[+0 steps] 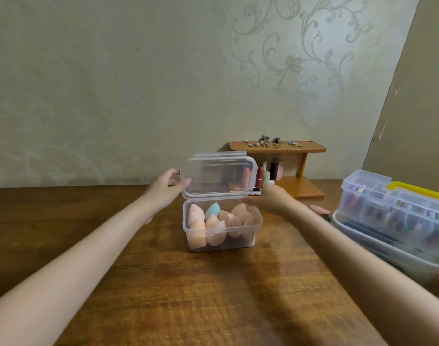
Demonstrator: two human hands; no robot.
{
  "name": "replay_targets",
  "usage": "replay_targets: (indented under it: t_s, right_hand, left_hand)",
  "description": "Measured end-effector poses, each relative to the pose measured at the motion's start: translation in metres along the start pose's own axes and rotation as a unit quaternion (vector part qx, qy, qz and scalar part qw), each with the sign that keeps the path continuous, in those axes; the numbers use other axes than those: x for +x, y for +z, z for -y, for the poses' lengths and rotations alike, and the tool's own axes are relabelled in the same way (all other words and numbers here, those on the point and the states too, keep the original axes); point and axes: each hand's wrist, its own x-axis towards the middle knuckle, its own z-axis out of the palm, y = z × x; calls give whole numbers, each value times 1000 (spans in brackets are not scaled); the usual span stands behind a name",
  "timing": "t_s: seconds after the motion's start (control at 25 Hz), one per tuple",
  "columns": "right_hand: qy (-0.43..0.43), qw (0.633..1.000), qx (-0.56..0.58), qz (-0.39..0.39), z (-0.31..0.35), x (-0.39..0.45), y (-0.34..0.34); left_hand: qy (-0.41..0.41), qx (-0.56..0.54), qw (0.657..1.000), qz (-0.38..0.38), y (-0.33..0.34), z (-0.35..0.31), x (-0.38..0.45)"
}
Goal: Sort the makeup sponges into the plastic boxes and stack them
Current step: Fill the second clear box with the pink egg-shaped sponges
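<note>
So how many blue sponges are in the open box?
1: the teardrop-shaped blue makeup sponge stands in the back row of the clear plastic box, among peach ones; others may be hidden.

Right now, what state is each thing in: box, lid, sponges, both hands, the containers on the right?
Plastic box: upright on table, open.
Lid: raised, tilted back on its hinge.
Makeup sponges: packed inside box, one blue, the rest peach.
Left hand: gripping lid's left edge.
Right hand: at lid's right side, blurred.
Stacked containers: closed, filled.
</note>
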Motion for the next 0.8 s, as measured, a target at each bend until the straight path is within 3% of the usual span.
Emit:
replay_targets:
  t_s: [0.08,0.24,0.32,0.44,0.56,0.68,0.8]
  right_hand:
    - [-45,996,-47,-64,4,-19,14]
    - [-192,974,-116,43,27,-40,23]
    - [-184,961,-193,74,33,-33,30]
    - [-122,962,-221,105,37,-26,36]
    - [-168,965,-193,53,37,-30,30]
    - [-245,943,-226,-4,29,-53,24]
    - [-349,892,-236,-160,23,-80,15]
  left_hand:
    - [19,40,998,-37,4,-6,-1]
    - [103,122,982,-97,10,-23,0]
    - [161,151,970,-99,14,-29,-4]
    - [221,199,951,-82,17,-30,-14]
    - [236,224,944,-52,17,-29,-24]
    - [234,252,939,-24,19,-26,-33]
    - [245,282,928,-5,22,-16,-46]
